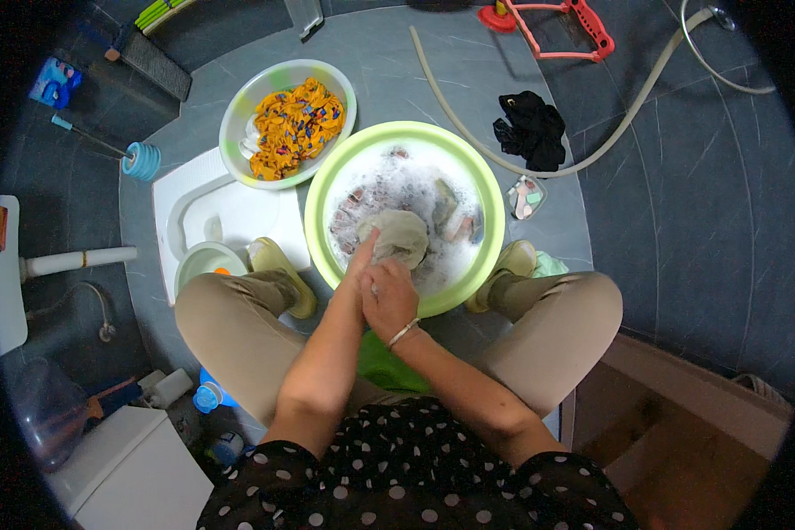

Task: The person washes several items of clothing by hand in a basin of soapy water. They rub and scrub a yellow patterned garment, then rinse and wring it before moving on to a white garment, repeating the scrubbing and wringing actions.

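Note:
A bunched, off-white wet cloth (396, 237) is held over the near part of a light green basin (495, 216) filled with foamy water. My left hand (363, 256) grips the cloth at its left side, with a finger along it. Close against the left wrist, my right hand (390, 296) is closed at the cloth's lower edge; its palm is hidden. Darker soaked laundry (349, 212) shows through the suds, and a greyish piece (445, 201) lies at the right of the water.
A pale basin (352, 102) with orange patterned fabric (296, 128) stands behind left, near a white squat toilet (278, 212). Black clothing (532, 131) and a soap dish (526, 198) lie at right, beside a long hose (455, 115). A small bucket (194, 261) stands by my left foot.

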### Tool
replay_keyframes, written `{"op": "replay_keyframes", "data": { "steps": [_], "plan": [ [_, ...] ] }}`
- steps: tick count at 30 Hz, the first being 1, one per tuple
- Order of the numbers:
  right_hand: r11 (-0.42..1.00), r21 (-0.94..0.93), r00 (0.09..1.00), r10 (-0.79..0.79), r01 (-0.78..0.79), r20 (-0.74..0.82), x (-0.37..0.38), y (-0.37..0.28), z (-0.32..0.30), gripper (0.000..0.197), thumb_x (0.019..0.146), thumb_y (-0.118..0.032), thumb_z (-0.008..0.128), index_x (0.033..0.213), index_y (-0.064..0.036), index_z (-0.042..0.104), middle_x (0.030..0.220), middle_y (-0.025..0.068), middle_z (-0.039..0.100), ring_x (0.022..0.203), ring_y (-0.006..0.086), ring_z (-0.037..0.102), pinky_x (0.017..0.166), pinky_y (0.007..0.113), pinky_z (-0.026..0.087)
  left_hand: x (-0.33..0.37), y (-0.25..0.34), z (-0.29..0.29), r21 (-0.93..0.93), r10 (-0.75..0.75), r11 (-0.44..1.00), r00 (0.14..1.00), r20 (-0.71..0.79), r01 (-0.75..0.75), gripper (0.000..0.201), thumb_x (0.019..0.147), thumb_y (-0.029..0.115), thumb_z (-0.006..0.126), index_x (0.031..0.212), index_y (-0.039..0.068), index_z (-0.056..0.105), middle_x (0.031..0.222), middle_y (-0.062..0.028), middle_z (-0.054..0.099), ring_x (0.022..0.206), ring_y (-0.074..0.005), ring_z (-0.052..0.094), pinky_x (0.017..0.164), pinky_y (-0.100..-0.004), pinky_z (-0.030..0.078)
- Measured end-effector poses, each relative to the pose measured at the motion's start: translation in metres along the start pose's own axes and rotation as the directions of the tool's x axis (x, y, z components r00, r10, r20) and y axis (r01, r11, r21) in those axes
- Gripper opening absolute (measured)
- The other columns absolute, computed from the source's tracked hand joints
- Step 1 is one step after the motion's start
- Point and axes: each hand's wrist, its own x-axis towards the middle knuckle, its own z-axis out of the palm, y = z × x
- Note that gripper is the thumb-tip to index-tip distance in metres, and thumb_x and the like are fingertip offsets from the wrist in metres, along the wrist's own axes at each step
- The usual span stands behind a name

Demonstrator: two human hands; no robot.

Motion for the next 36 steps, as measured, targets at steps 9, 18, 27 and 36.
{"op": "replay_keyframes", "data": {
  "steps": [9, 18, 27, 36],
  "plan": [
    [0.801, 0.145, 0.811, 0.556, -0.581, 0.18, 0.076, 0.102, 0.01, 0.031, 0.088, -0.028, 0.054, 0.101, -0.0008, 0.061, 0.105, 0.0158, 0.061, 0.088, 0.0288, 0.058, 0.078, 0.037, 0.045, -0.014, -0.005, 0.041, 0.299, 0.333, 0.916, 0.924, -0.189, -0.269, 0.04, 0.088, 0.024, 0.052, 0.115, -0.004, 0.054, 0.106, -0.0167, 0.062, 0.084, -0.0238, 0.061, 0.068, -0.0348, 0.049],
    [0.753, 0.516, 0.839, 0.532, -0.409, -0.112, 0.094, 0.156, -0.006, 0.045, 0.081, -0.025, 0.066, 0.119, -0.0035, 0.054, 0.123, 0.0136, 0.054, 0.114, 0.0277, 0.049, 0.094, 0.039, 0.041, -0.02, 0.009, 0.045, 0.946, 0.69, 0.252, 0.724, -0.028, -0.203, 0.054, 0.081, 0.04, 0.059, 0.114, -0.002, 0.054, 0.1, -0.0288, 0.058, 0.092, -0.0417, 0.057, 0.081, -0.0451, 0.044],
    [0.848, -0.412, 0.941, 0.325, -0.334, -0.093, 0.061, 0.151, 0.03, 0.047, 0.067, -0.016, 0.074, 0.111, -0.0167, 0.057, 0.099, 0.0178, 0.055, 0.101, 0.0401, 0.051, 0.086, 0.045, 0.045, -0.013, -0.007, 0.034, 0.964, 0.844, -0.108, 0.49, 0.218, -0.245, 0.045, 0.076, 0.023, 0.062, 0.112, -0.003, 0.054, 0.114, -0.0229, 0.051, 0.105, -0.0369, 0.05, 0.081, -0.0424, 0.044],
    [0.959, 0.021, 0.941, 0.281, -0.282, -0.187, 0.067, 0.084, 0.015, 0.034, 0.071, -0.005, 0.064, 0.104, -0.008, 0.058, 0.106, 0.0151, 0.057, 0.1, 0.0365, 0.052, 0.092, 0.043, 0.04, -0.014, -0.01, 0.055, 0.059, 0.065, 0.996, 0.996, -0.068, -0.061, 0.069, 0.087, 0.053, 0.051, 0.131, 0.001, 0.041, 0.129, -0.0166, 0.048, 0.102, -0.0257, 0.055, 0.085, -0.041, 0.047]
  ]
}}
